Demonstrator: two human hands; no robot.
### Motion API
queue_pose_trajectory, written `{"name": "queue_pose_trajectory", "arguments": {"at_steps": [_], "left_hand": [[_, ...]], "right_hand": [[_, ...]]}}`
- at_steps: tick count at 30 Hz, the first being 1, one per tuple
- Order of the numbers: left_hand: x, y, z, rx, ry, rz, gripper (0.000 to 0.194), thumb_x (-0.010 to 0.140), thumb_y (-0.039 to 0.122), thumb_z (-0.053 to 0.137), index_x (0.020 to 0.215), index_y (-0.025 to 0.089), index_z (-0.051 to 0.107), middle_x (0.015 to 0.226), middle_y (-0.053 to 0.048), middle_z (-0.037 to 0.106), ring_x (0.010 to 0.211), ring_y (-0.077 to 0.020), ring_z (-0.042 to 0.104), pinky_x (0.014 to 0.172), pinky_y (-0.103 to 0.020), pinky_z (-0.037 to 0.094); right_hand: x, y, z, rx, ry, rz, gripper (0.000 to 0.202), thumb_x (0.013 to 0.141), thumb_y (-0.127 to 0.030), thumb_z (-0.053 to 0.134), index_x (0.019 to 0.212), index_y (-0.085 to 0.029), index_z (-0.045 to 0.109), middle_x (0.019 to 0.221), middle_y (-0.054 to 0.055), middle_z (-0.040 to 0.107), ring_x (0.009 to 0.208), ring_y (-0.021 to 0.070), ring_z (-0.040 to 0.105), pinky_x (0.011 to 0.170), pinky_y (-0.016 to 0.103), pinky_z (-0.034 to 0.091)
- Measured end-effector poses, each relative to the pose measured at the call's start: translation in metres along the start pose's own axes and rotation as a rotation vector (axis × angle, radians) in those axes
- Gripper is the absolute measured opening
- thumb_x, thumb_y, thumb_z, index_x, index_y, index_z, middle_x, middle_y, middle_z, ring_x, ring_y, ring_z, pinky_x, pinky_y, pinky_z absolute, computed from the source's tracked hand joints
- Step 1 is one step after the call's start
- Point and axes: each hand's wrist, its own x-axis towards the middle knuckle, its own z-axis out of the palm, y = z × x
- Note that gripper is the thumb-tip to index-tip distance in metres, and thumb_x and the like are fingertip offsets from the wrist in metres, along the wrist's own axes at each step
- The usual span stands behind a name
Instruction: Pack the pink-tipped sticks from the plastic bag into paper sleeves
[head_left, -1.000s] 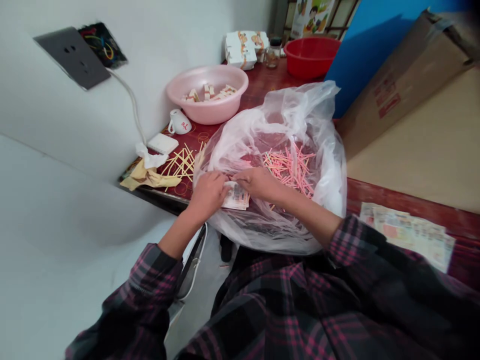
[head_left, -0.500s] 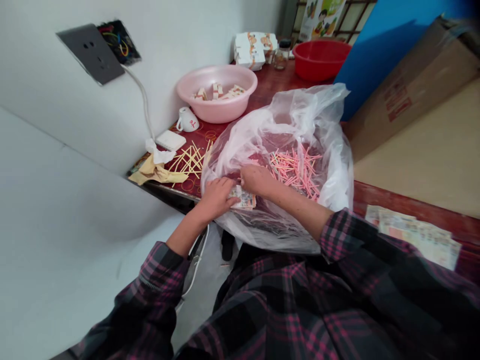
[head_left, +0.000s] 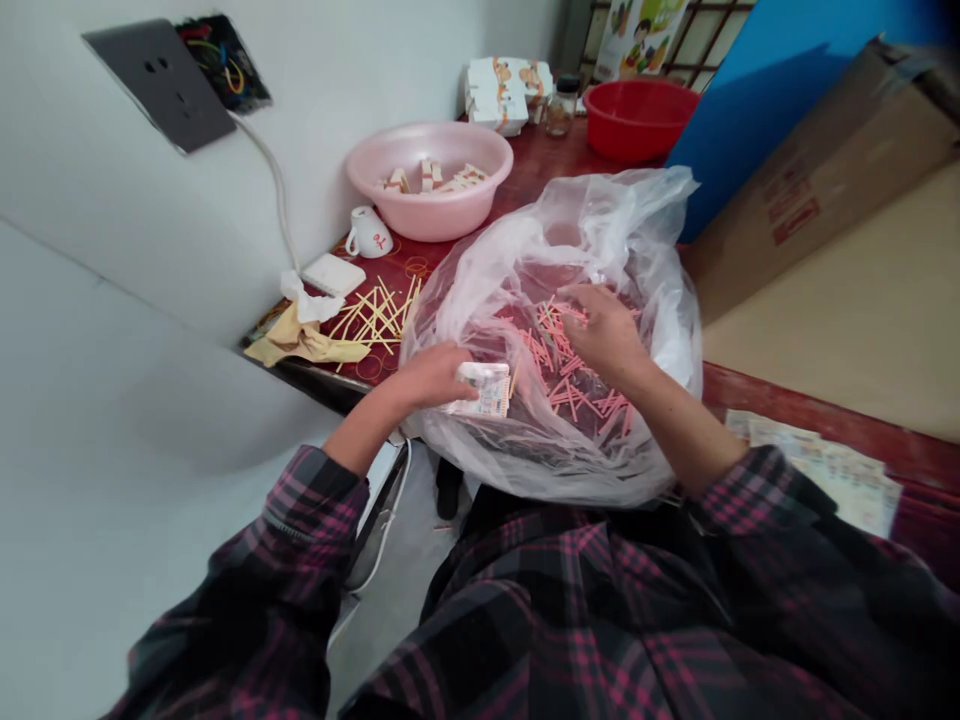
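My left hand (head_left: 436, 375) grips a small flat printed paper packet (head_left: 487, 390), thumb on top, at the near-left part of a clear plastic bag (head_left: 480, 450). A thin yellowish strip shows at the packet's right end. Inside the spread-out bag lies a loose heap of thin pink sticks (head_left: 574, 390), with a few paler ones among them. Over the far part of this heap is my right hand (head_left: 606, 330), its fingers bent and apart, pointing left. No stick can be made out between those fingers.
Yellow sticks (head_left: 379, 318) and crumpled paper (head_left: 300, 335) lie left of the bag, near a white mug (head_left: 369, 232). Behind stands a pink basin (head_left: 427, 215) holding small packs. A cardboard box (head_left: 832, 230) and flat printed papers (head_left: 825, 465) are at right.
My right hand has left the packet and moved right and away from me, over the pink sticks. My left hand has stayed on the packet, now more fully in sight.
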Motion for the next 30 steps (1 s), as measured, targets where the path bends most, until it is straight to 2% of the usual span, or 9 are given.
{"name": "queue_pose_trajectory", "arguments": {"at_steps": [5, 10, 13, 17, 20, 23, 25, 27, 30], "left_hand": [[-0.022, 0.014, -0.009, -0.129, 0.007, 0.086, 0.015, 0.087, 0.035, 0.071, 0.096, 0.023, 0.071, 0.104, -0.005, 0.075, 0.103, -0.0278, 0.07, 0.093, -0.037, 0.053], [-0.055, 0.014, -0.008, -0.364, 0.145, 0.005, 0.019, 0.088, 0.04, 0.071, 0.097, 0.024, 0.076, 0.093, -0.001, 0.076, 0.097, -0.0251, 0.071, 0.096, -0.036, 0.055], [-0.061, 0.005, -0.01, -0.505, 0.185, -0.044, 0.03, 0.083, 0.047, 0.077, 0.102, 0.023, 0.081, 0.096, -0.002, 0.08, 0.096, -0.0254, 0.073, 0.095, -0.036, 0.057], [-0.058, -0.003, -0.008, -0.512, 0.245, -0.047, 0.035, 0.082, 0.047, 0.079, 0.109, 0.026, 0.087, 0.109, -0.004, 0.085, 0.106, -0.0291, 0.077, 0.106, -0.043, 0.057], [-0.053, -0.006, -0.001, -0.593, 0.291, -0.123, 0.041, 0.079, 0.05, 0.081, 0.111, 0.025, 0.088, 0.11, -0.005, 0.086, 0.108, -0.0305, 0.078, 0.108, -0.045, 0.058], [-0.049, -0.009, 0.004, -0.723, 0.301, -0.198, 0.049, 0.075, 0.052, 0.086, 0.114, 0.022, 0.087, 0.11, -0.006, 0.086, 0.104, -0.0299, 0.079, 0.103, -0.044, 0.061], [-0.049, -0.009, 0.005, -0.747, 0.301, -0.192, 0.05, 0.074, 0.053, 0.087, 0.114, 0.022, 0.086, 0.111, -0.006, 0.086, 0.104, -0.0293, 0.079, 0.101, -0.043, 0.062], [-0.05, -0.008, 0.004, -0.717, 0.3, -0.155, 0.048, 0.076, 0.054, 0.087, 0.112, 0.022, 0.085, 0.11, -0.006, 0.085, 0.105, -0.029, 0.078, 0.102, -0.042, 0.061], [-0.055, -0.007, 0.004, -0.671, 0.323, -0.133, 0.044, 0.078, 0.056, 0.087, 0.106, 0.022, 0.084, 0.106, -0.005, 0.085, 0.104, -0.0282, 0.077, 0.102, -0.04, 0.06]], "right_hand": [[-0.009, -0.035, 0.012, 0.148, -0.179, -0.164, 0.033, 0.1, -0.02, 0.055, 0.118, -0.022, 0.082, 0.129, 0.01, 0.082, 0.123, 0.0265, 0.075, 0.115, 0.047, 0.055], [-0.005, -0.066, 0.028, 0.177, -0.406, -0.137, 0.036, 0.101, -0.018, 0.053, 0.117, -0.024, 0.086, 0.12, 0.005, 0.086, 0.111, 0.0232, 0.079, 0.104, 0.038, 0.058], [-0.006, -0.067, 0.033, 0.117, -0.504, -0.15, 0.037, 0.101, -0.015, 0.053, 0.118, -0.024, 0.085, 0.119, 0.004, 0.086, 0.109, 0.0221, 0.078, 0.1, 0.034, 0.057], [-0.012, -0.052, 0.036, -0.098, -0.681, -0.228, 0.038, 0.091, -0.006, 0.057, 0.108, -0.022, 0.087, 0.113, 0.007, 0.087, 0.102, 0.0236, 0.078, 0.093, 0.033, 0.056], [-0.021, -0.041, 0.035, -0.184, -0.662, -0.263, 0.036, 0.093, -0.006, 0.056, 0.107, -0.019, 0.086, 0.111, 0.011, 0.086, 0.1, 0.025, 0.078, 0.092, 0.035, 0.056], [-0.027, -0.036, 0.029, -0.107, -0.587, -0.279, 0.047, 0.093, -0.005, 0.054, 0.129, -0.02, 0.081, 0.128, 0.011, 0.083, 0.113, 0.024, 0.077, 0.1, 0.036, 0.056], [-0.029, -0.037, 0.026, -0.069, -0.575, -0.322, 0.052, 0.094, -0.006, 0.057, 0.139, -0.024, 0.077, 0.135, 0.01, 0.081, 0.119, 0.0235, 0.075, 0.104, 0.037, 0.054], [-0.03, -0.04, 0.027, -0.135, -0.607, -0.373, 0.041, 0.098, -0.013, 0.06, 0.131, -0.024, 0.081, 0.126, 0.01, 0.083, 0.113, 0.0248, 0.075, 0.103, 0.038, 0.054], [-0.031, -0.04, 0.034, -0.287, -0.634, -0.375, 0.028, 0.103, -0.019, 0.058, 0.105, -0.02, 0.086, 0.106, 0.012, 0.084, 0.102, 0.0262, 0.073, 0.095, 0.039, 0.052]]}}
